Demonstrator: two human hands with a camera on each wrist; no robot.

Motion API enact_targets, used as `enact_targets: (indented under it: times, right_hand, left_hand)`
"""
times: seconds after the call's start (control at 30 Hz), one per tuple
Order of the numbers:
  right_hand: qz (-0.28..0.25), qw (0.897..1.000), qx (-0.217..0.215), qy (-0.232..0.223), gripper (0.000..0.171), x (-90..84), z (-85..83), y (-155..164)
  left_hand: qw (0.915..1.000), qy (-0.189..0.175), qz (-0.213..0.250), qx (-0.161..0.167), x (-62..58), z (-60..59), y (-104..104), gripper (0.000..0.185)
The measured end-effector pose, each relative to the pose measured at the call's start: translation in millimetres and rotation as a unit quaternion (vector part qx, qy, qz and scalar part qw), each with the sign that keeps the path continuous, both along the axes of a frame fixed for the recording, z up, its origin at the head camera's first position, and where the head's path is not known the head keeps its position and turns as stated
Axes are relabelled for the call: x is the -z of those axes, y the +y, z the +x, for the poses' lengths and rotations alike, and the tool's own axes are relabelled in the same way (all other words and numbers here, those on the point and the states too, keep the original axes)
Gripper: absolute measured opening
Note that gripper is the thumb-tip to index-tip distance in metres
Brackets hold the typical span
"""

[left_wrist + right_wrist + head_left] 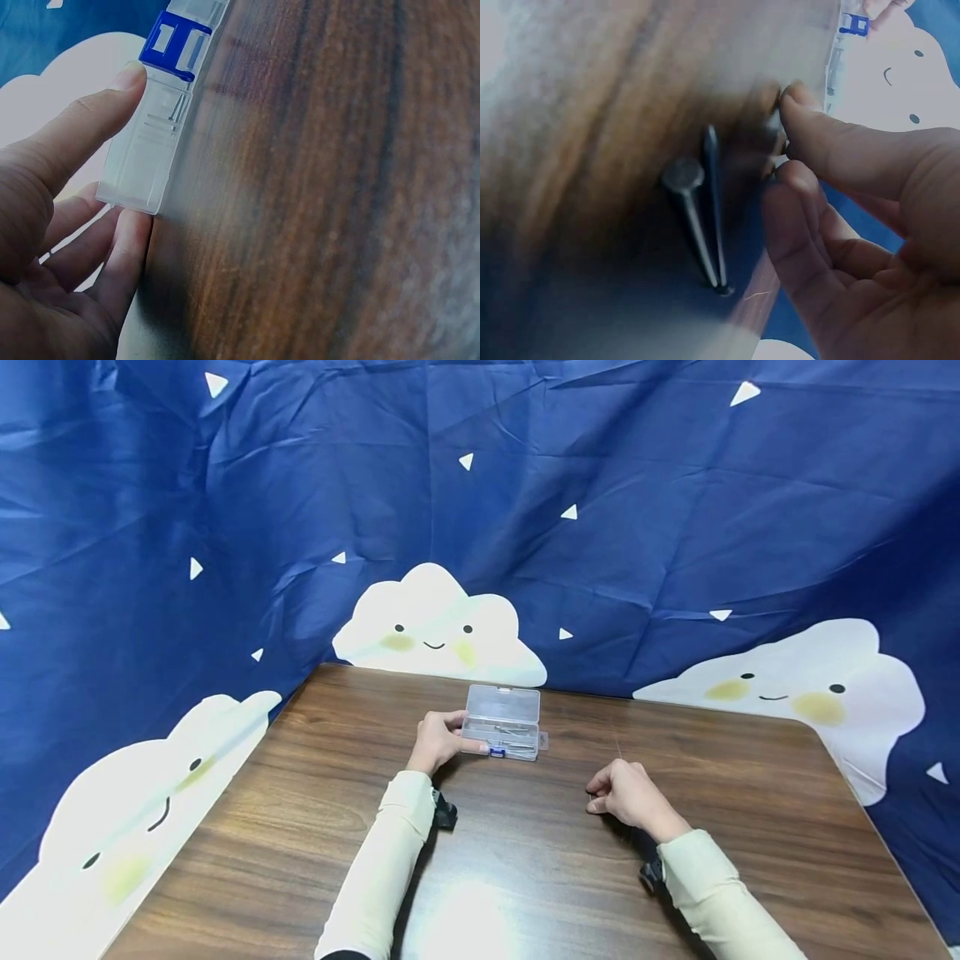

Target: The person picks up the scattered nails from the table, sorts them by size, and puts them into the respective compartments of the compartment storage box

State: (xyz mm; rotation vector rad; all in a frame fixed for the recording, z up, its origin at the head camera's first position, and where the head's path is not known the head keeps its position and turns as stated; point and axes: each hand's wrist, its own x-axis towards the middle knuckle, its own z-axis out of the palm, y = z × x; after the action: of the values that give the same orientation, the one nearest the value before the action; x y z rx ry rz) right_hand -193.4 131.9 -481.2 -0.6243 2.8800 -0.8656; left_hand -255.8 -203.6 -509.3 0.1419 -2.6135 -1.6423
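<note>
A small clear plastic case (pixel 502 703) stands on the table with its lid raised, thin metal pieces (pixel 517 746) lying inside. My left hand (pixel 440 741) grips its left end, thumb at the front beside the blue latch (pixel 174 45) and fingers behind and under the end. To the right, my right hand (pixel 628 793) is low over the table, thumb and fingertips pinching a small thin metal piece (pixel 779 142) mostly hidden by them. Beside those fingertips in the right wrist view lie a flat-headed nail (pixel 694 221) and a slim pointed metal pin (pixel 714 187), meeting at one end.
The brown wood-grain table (pixel 525 843) carries a bright glare near its front. Behind it hangs a blue cloth (pixel 600 568) with white clouds and triangles. Each wrist wears a black camera mount (pixel 445 812) close above the tabletop.
</note>
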Motion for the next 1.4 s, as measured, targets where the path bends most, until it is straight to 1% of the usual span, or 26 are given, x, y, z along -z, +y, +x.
enact_targets:
  times: [0.27, 0.4, 0.57, 0.73, 0.83, 1.0, 1.17, 1.33, 1.4]
  right_hand:
    - [0.0, 1.0, -0.008, 0.021, 0.015, 2.7, -2.9, 0]
    - [-0.003, 1.0, -0.014, 0.018, 0.014, 3.2, -5.5, 2]
    - [-0.004, 1.0, -0.019, 0.02, 0.016, -1.9, -8.2, 6]
    - [-0.011, 1.0, -0.01, 0.026, 0.016, -13.3, -12.9, 5]
    - [-0.023, 0.999, 0.0, 0.024, 0.015, -16.5, -15.2, 3]
    - [-0.037, 0.999, 0.01, 0.031, 0.013, -17.8, -20.6, -5]
    - [-0.04, 0.998, 0.022, 0.033, 0.013, -17.4, -26.1, -15]
    - [-0.052, 0.998, 0.028, 0.028, 0.012, -19.8, -29.4, -27]
    - [-0.055, 0.998, 0.03, 0.032, 0.012, -21.4, -30.9, -32]
  left_hand:
    - [1.0, 0.005, 0.006, 0.0, -0.1, -1.2, 0, 0.078]
    - [1.0, 0.001, 0.007, 0.0, 0.6, -0.7, 0, 0.078]
    - [0.9999, -0.003, 0.016, 0.003, 2.0, 0.7, 0, 0.079]
    - [1.0, 0.001, 0.007, -0.002, 1.2, 0.2, -1, 0.079]
    - [1.0, 0.002, 0.005, 0.0, 0.8, 0.2, -1, 0.079]
    - [0.9999, 0.002, 0.01, 0.004, 0.8, 1.1, -1, 0.079]
    - [0.9999, 0.002, 0.014, 0.004, 1.1, 0.7, -2, 0.079]
    - [1.0, 0.004, -0.006, 0.002, 2.6, -0.5, -2, 0.078]
    - [0.9999, 0.006, -0.009, 0.002, 2.2, -0.4, -2, 0.078]
